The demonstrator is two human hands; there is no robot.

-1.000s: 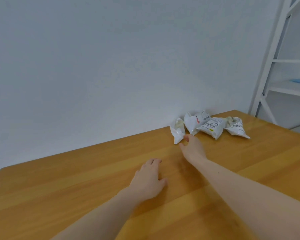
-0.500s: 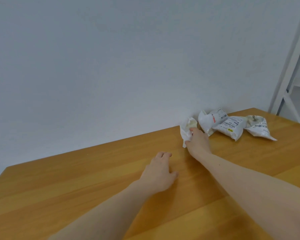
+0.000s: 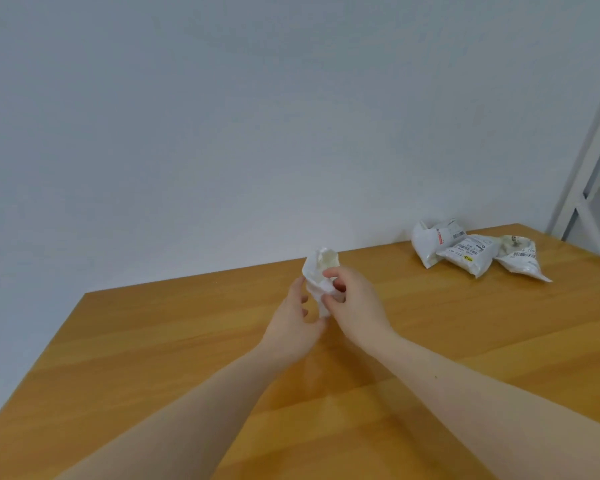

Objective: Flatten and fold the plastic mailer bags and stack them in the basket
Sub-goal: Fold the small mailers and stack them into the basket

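Holding a crumpled white mailer bag (image 3: 320, 277) up off the wooden table (image 3: 153, 341), near the middle of the view and in front of the far edge where the tabletop is meeting the pale wall (image 3: 222, 116). Right hand (image 3: 355, 308) pinching the bag from the right, thumb and fingertips curling onto the plastic at its middle. Left hand (image 3: 293, 322) closing on the bag from the left, fingers curving around its lower part, with the bag's narrow bottom end poking down between the two hands. Bag's upper end flaring open and puffing upward above the fingers, still wrinkled and unflattened. Both forearms reaching in from the near edge and converging toward the bag.

Lying well apart to the far right, near the table's far right corner: three more crumpled mailer bags in a row, touching or overlapping one another. Leftmost bag (image 3: 430, 242) standing partly upright, showing a label with red print. Middle bag (image 3: 466, 259) resting flatter, showing a barcode label and a small yellow mark. Rightmost bag (image 3: 520, 259) tapering to a point toward the right, also bearing printed labels; wording too small to read. Rising past the table's right edge: a white shelf frame (image 3: 582, 161), only partly showing.
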